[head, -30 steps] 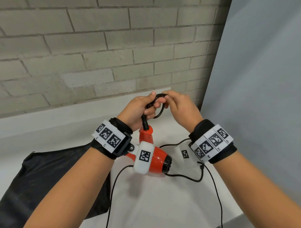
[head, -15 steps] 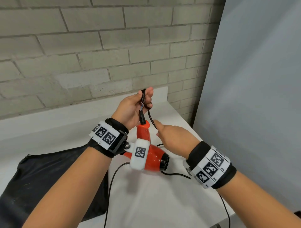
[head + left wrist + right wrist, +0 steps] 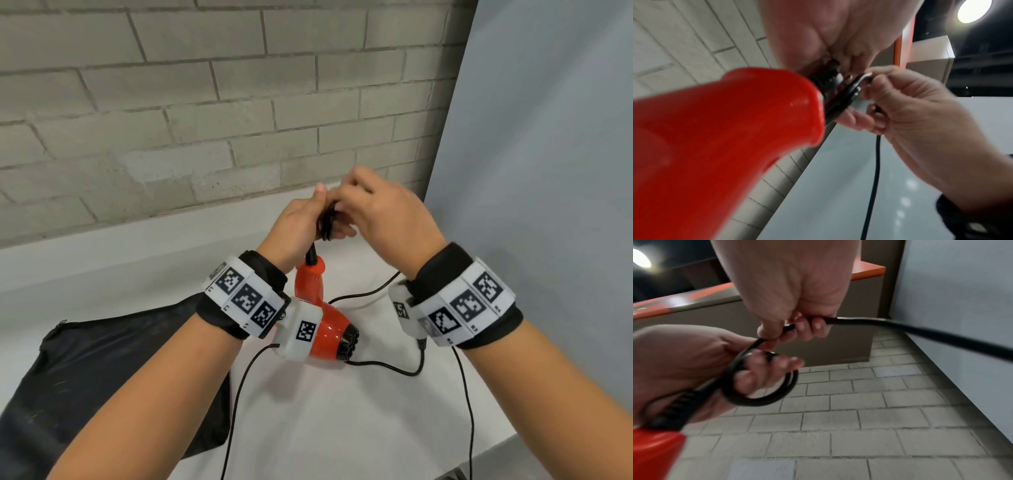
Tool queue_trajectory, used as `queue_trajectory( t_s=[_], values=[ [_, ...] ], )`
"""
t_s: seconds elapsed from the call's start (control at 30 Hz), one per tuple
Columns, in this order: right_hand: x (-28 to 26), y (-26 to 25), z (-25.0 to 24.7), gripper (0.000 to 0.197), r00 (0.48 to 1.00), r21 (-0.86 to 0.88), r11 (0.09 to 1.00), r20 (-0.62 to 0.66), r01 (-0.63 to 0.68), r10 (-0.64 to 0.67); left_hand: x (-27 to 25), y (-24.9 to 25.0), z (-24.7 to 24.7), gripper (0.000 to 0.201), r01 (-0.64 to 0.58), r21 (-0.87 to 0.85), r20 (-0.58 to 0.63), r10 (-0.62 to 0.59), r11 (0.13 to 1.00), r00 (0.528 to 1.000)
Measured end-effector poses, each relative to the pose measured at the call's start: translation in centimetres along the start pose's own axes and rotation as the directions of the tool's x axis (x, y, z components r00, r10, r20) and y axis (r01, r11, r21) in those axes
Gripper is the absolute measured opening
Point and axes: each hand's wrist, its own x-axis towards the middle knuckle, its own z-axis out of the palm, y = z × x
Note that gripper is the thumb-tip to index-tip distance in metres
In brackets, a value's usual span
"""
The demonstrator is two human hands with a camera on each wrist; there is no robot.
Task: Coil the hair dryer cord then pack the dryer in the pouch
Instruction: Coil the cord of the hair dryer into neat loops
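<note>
The red hair dryer [image 3: 320, 320] hangs nozzle-down below my left hand [image 3: 301, 226], its handle [image 3: 725, 129] pointing up toward the palm. My left hand [image 3: 694, 363] holds small loops of the black cord [image 3: 764, 395] around its fingers, just above the handle's strain relief. My right hand [image 3: 387, 212] is against it from the right and pinches the cord [image 3: 900, 327] between thumb and fingers [image 3: 809, 327] at the coil. The rest of the cord [image 3: 383, 365] trails over the white table [image 3: 342, 428]. The black pouch [image 3: 102, 370] lies flat at the left.
A grey brick wall [image 3: 205, 120] runs behind the table with a white ledge [image 3: 137, 246] at its foot. A pale blue panel [image 3: 548, 171] closes the right side. The table's front right corner [image 3: 507, 442] is near my right forearm.
My right hand dropped to the table for more cord, then rose back up to my left hand and laid another loop on the coil. The dryer stayed hanging.
</note>
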Motion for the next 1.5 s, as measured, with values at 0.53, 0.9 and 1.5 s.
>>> queue_trajectory(
  t_s=[0.53,0.9,1.5],
  values=[
    [-0.4,1.4,1.9,0.021,0.883,0.651,0.6,0.293,-0.465,0.366,-0.5,-1.0,-1.6,0.035,0.129,-0.177,0.131,-0.107,0.976,0.986],
    [-1.9,1.8,2.9,0.027,0.888,0.462,0.758,0.247,-0.46,0.387,0.4,-0.5,-2.3,0.043,0.167,-0.597,0.032,-0.184,0.784,0.982],
    [-5.6,0.0,2.6,0.027,0.997,-0.213,0.977,0.08,0.028,-0.011,1.1,-1.9,-1.6,0.031,-0.091,-0.053,-0.104,0.085,0.994,0.991]
  ],
)
